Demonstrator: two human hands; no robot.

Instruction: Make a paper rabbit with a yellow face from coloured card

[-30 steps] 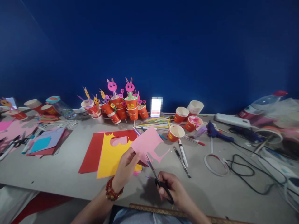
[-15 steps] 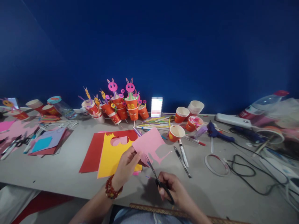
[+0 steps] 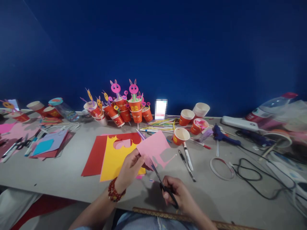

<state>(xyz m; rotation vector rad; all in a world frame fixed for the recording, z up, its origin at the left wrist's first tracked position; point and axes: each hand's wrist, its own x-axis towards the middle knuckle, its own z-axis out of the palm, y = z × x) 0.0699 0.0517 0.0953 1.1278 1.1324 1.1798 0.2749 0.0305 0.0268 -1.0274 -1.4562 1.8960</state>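
Between its thumb and fingers, my left hand (image 3: pixel 130 169) grips a piece of pink paper (image 3: pixel 154 143) with a ragged, cut lower edge. My right hand (image 3: pixel 177 193) is closed around the black handles of a pair of scissors (image 3: pixel 157 174). The scissor blades point up and left, meeting the paper's lower edge beside my left thumb; they look nearly closed. Under and left of my left hand lie a yellow sheet (image 3: pixel 115 163) with cut-outs along its top and a red sheet (image 3: pixel 93 159). A pink paper scrap rests on the yellow sheet.
Red paper cups with rabbit figures (image 3: pixel 135 107) stand along the blue wall. An open red cup (image 3: pixel 181 136), a black pen (image 3: pixel 187 166) and a white marker (image 3: pixel 188 156) are right of the paper. Further right are a glue gun (image 3: pixel 224 137), a tape ring (image 3: pixel 222 169) and black cables.
Almost nothing differs. The pink paper and both hands hold nearly the same place, and the scissor blades stay at its lower edge.
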